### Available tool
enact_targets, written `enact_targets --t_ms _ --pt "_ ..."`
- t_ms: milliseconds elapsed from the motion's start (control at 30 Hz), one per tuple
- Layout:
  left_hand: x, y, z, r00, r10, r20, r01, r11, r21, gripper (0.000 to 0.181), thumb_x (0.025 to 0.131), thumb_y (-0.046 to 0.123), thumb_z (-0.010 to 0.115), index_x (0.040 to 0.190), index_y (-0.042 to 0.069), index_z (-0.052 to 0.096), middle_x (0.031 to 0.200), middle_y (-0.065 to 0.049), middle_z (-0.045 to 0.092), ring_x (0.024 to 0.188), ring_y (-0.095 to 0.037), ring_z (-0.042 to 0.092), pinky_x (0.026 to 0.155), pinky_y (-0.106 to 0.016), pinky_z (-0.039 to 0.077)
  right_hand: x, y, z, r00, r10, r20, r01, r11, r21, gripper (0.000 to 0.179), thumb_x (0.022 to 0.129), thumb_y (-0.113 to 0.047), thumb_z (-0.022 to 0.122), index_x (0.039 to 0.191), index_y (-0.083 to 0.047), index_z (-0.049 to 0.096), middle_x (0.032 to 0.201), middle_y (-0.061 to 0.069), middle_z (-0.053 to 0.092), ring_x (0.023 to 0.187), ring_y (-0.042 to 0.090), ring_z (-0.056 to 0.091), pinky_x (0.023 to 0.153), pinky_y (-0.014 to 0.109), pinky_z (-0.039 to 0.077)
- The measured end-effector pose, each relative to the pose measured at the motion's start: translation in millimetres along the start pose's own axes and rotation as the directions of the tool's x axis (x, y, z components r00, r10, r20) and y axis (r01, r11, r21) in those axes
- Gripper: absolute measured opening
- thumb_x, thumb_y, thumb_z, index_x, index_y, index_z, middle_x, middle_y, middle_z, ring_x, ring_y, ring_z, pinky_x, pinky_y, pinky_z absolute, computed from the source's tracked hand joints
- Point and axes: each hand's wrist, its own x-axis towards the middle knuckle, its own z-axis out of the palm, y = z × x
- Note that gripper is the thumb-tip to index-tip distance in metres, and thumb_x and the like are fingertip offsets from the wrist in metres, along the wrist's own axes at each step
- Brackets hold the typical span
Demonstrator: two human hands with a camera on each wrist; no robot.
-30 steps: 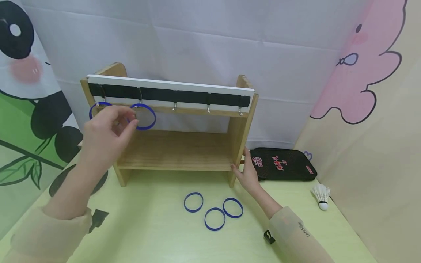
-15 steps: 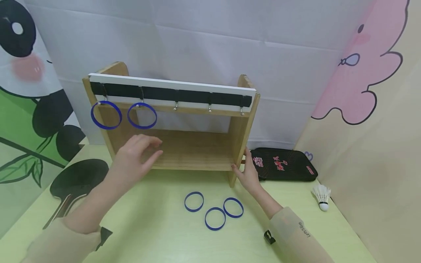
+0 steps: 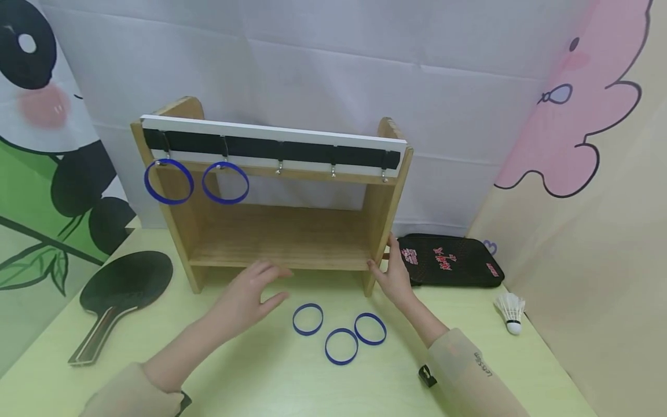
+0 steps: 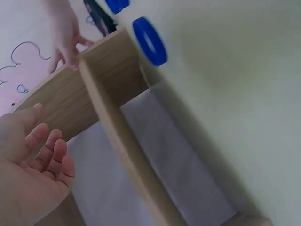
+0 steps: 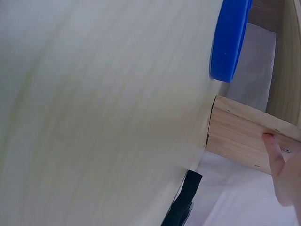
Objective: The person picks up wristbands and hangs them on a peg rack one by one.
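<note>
My left hand (image 3: 249, 298) is in front of the wooden rack (image 3: 281, 237), its fingers loosely bent and nothing in them. Just to its right on the table lies a blue ring (image 3: 307, 319); a second ring (image 3: 341, 346) and a third ring (image 3: 370, 329) lie farther right. My right hand (image 3: 393, 281) holds the rack's right side panel near its lower front, thumb (image 5: 270, 143) pressed against the wood. Two more blue rings, a left one (image 3: 169, 201) and a right one (image 3: 226, 201), hang from the two leftmost hooks of the rack's front bar (image 3: 307, 152).
A black table tennis paddle (image 3: 125, 281) lies at the left. To the right of the rack are a black zipped case (image 3: 450, 260) and a shuttlecock (image 3: 510, 313). A small black clip-like piece (image 3: 427, 376) lies by the right sleeve. Three hooks on the right hold nothing.
My left hand has let go of the second hanging ring and come down and to the right, toward the rings on the table. My right hand has stayed on the rack.
</note>
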Motion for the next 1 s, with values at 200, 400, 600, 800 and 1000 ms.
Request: enact_targets --t_ms 200,400,600,800,1000 --pt "-7.8 -3.1 26.4 0.988 0.024 0.154 -0.027 0.999 0.017 0.038 0.08 0.025 0.075 0.113 0.011 0.063 0.112 -0.001 0.062 0.106 -0.021 0.058 0.09 -0.039 0.051 0.4 2.2 0.0 1.0 -0.009 -0.002 0.009 1.0 0.002 0.079 0.089 -0.013 0.063 0.149 -0.018 0.013 0.136 0.014 0.042 0.103 0.03 0.058 0.065 0.042 0.054" --pt "-13.4 -11.3 43.3 0.956 0.022 0.293 -0.005 0.998 -0.057 0.035 0.082 0.025 0.073 0.113 0.013 0.065 0.114 -0.001 0.063 0.111 -0.023 0.057 0.094 -0.042 0.048 0.5 4.2 0.8 1.0 -0.02 0.003 0.02 1.0 -0.004 0.078 0.089 -0.014 0.063 0.149 -0.016 0.012 0.136 0.015 0.041 0.102 0.03 0.057 0.066 0.042 0.054" --pt "-17.6 -24.6 57.1 0.929 0.116 0.352 -0.087 0.991 -0.098 0.026 0.082 0.022 0.073 0.106 0.014 0.067 0.106 0.004 0.064 0.105 -0.016 0.058 0.092 -0.037 0.049 0.9 2.5 0.0 1.0 -0.022 0.006 0.022 1.0 -0.001 0.079 0.089 -0.013 0.063 0.149 -0.016 0.013 0.135 0.015 0.042 0.102 0.03 0.057 0.065 0.041 0.053" --pt "-17.3 -33.2 66.7 0.892 0.161 0.423 -0.13 0.986 -0.102 0.019 0.083 0.023 0.072 0.1 0.016 0.068 0.101 0.008 0.064 0.1 -0.01 0.057 0.089 -0.032 0.05 0.6 0.5 -0.8 1.0 -0.018 0.006 0.018 1.0 0.007 0.079 0.089 -0.013 0.063 0.149 -0.016 0.012 0.136 0.015 0.041 0.102 0.03 0.057 0.065 0.04 0.054" --pt "-14.1 -36.7 73.1 0.856 0.179 0.484 -0.148 0.984 -0.101 0.014 0.082 0.023 0.072 0.095 0.018 0.07 0.096 0.011 0.063 0.096 -0.008 0.058 0.087 -0.03 0.051 0.1 0.8 -0.7 1.0 -0.016 0.013 0.016 1.0 0.013 0.079 0.09 -0.013 0.062 0.15 -0.017 0.011 0.137 0.014 0.04 0.102 0.03 0.057 0.064 0.039 0.055"
